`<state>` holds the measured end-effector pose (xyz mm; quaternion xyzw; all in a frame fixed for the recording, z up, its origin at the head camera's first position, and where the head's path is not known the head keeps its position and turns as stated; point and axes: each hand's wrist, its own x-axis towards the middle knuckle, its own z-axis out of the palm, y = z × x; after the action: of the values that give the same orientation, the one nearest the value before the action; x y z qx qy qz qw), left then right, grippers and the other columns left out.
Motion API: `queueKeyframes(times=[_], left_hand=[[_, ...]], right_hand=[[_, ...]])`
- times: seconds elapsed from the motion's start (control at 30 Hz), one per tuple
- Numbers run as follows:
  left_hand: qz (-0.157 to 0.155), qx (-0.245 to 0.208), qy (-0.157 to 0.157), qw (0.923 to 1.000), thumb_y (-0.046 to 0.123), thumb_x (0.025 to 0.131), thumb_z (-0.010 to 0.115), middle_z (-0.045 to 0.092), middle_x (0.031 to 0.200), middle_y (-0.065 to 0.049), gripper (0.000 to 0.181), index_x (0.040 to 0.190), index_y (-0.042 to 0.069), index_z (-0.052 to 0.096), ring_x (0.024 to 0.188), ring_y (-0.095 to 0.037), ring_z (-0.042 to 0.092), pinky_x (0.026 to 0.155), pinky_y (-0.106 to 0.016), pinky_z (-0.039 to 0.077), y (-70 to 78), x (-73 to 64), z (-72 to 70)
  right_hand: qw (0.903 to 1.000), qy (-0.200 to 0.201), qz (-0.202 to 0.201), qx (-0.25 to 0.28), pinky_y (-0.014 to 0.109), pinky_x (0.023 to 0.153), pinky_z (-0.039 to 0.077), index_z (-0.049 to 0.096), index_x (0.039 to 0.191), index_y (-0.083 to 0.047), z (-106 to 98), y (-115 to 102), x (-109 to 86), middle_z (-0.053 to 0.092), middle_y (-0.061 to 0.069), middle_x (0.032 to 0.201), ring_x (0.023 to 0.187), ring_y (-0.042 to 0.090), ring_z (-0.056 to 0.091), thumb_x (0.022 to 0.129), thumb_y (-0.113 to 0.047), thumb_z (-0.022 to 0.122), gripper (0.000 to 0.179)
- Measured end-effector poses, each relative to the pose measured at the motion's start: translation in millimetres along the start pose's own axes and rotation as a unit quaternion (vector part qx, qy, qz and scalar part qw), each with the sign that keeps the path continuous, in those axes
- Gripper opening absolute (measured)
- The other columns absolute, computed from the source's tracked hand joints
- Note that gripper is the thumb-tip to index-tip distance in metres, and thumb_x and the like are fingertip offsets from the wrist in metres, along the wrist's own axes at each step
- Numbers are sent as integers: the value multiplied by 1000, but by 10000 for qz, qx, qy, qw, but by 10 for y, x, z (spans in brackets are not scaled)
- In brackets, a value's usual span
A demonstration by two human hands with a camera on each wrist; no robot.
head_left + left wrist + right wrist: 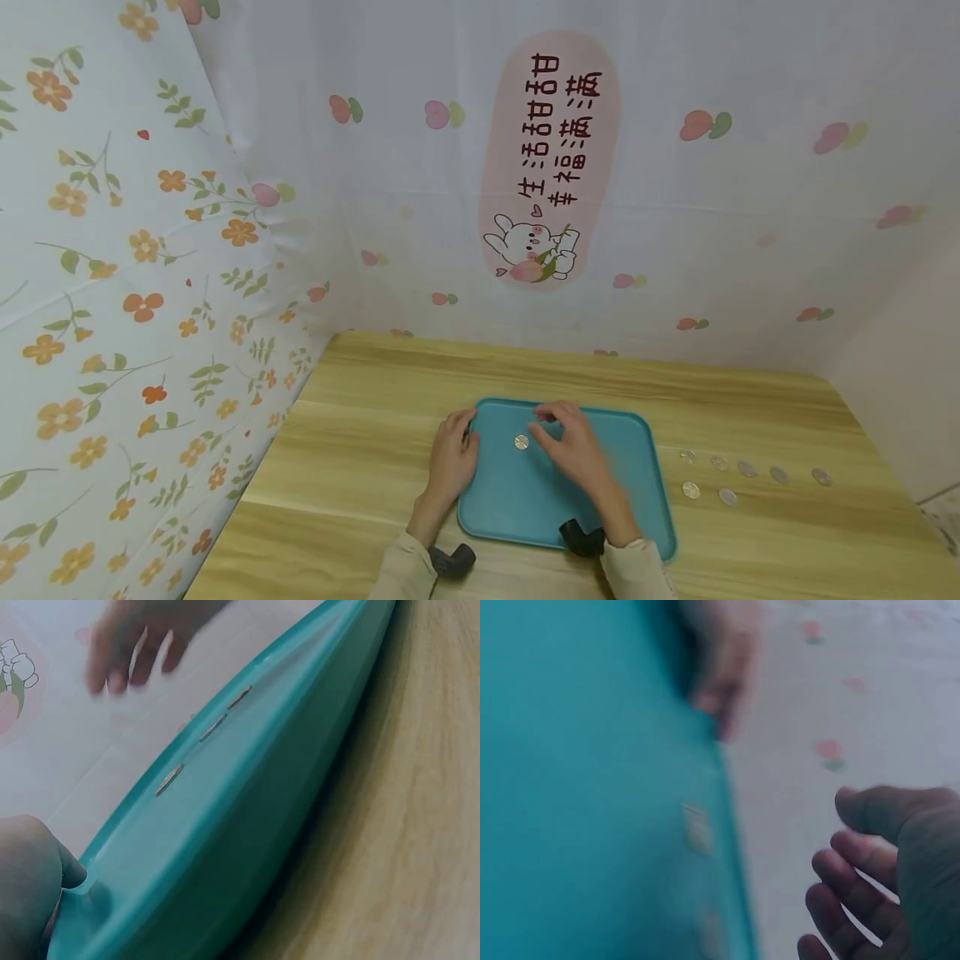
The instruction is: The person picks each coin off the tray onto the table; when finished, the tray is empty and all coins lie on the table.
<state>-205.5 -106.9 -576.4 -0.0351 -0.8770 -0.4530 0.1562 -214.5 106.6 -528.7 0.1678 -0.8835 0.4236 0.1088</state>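
The tray lies on the table. The left hand pinches its left rim between thumb and fingers. The right hand hovers above it, thumb and fingers parted, holding nothing. Three tray coins lie flat near the far rim; seven table coins lie right of it. A curtain hangs behind.
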Motion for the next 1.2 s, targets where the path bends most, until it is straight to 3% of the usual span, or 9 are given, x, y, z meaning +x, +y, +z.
queueKeyframes(times=[0.13, 0.33, 0.5, 0.73, 1.0, 1.2], left_hand=[[113, 102, 52, 9999, 5, 93, 59, 63, 126, -15, 37, 129, 0, 63, 113, -32, 58, 95, -50, 47, -4, 9, 8], [120, 179, 43, 9998, 5, 93, 59, 64, 125, -15, 36, 128, 0, 63, 113, -33, 58, 95, -50, 47, 5, 14, 1], [99, 144, 35, 9998, 6, 93, 58, 63, 126, -16, 37, 128, 0, 63, 114, -34, 58, 95, -51, 47, 13, 21, -11], [125, 125, 72, 9998, 4, 93, 58, 63, 127, -15, 37, 129, 0, 63, 113, -33, 59, 95, -50, 48, 4, 0, 18], [107, 42, 103, 9999, 5, 93, 59, 63, 126, -16, 36, 129, -1, 63, 113, -33, 59, 94, -50, 48, 6, -26, 10], [50, 41, 21, 10000, 6, 94, 60, 63, 127, -15, 36, 129, 0, 63, 114, -33, 58, 95, -50, 48, -17, -16, 15]], right_hand=[[10000, -44, -6, 25, 43, 85, 51, 71, 111, -7, 260, 23, -23, 68, 4, 102, 97, 24, 62, 88, -17, 75, 25], [9992, 279, -212, -199, 47, 84, 51, 73, 107, -6, 383, 60, -47, 70, 7, 102, 97, 27, 63, 84, -15, 79, 25], [9956, 339, -129, -863, 50, 84, 46, 74, 106, -8, 417, 120, -59, 70, 8, 103, 98, 28, 61, 84, -19, 79, 25], [9911, 198, -113, -1308, 42, 78, 40, 76, 103, -11, 398, 127, -93, 67, 5, 98, 92, 25, 57, 83, -22, 79, 23], [9894, 147, 9, -1447, 36, 74, 34, 77, 97, -15, 409, 122, -100, 65, 3, 94, 86, 21, 51, 83, -22, 79, 15], [9900, 15, 348, -1369, 37, 76, 33, 74, 94, -13, 403, 118, -74, 67, 3, 96, 91, 23, 53, 83, -21, 78, 14]])
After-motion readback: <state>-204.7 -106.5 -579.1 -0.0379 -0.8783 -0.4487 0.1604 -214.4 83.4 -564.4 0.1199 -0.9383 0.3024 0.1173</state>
